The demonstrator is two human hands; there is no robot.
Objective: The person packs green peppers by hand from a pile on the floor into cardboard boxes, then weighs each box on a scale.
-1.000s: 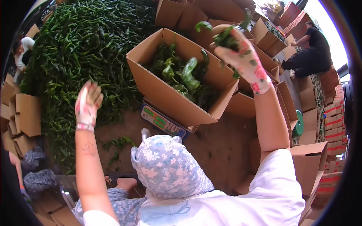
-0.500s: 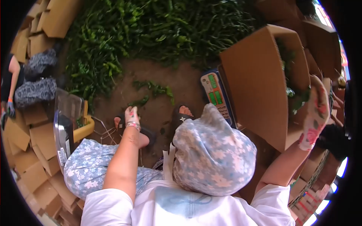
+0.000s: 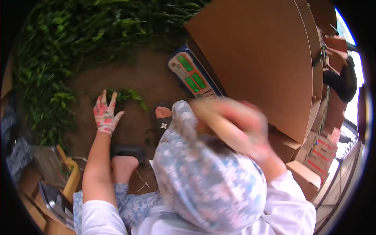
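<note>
On the floor [image 3: 150, 72], left of the scale [image 3: 192, 74], loose green peppers [image 3: 135, 98] lie at the fingertips of the left hand [image 3: 105, 115], its grip open. Reaching seems the present step; grasping would call for curling those fingers. The right hand [image 3: 250, 129] blurs beside the floral hood [image 3: 211, 184]; I cannot tell its grip.

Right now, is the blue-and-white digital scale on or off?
On, it appears: three windows on the scale beside the large brown cardboard box glow bright green; digits are unreadable.
</note>
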